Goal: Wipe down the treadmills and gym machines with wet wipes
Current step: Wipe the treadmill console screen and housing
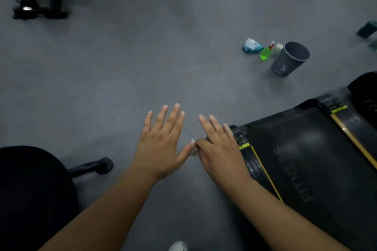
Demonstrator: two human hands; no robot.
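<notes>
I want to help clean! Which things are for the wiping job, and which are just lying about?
For the job: treadmill, wipes pack, spray bottle, bin, white scrap at the thumbs (maybe a wipe), far machine.
Just lying about: white bottle, green box, shoe.

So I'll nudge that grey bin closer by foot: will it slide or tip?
The grey bin tapers to a narrow base, so a high push probably tips it. It looks like thin plastic, likely light. The matte floor may grip; push low.
</notes>
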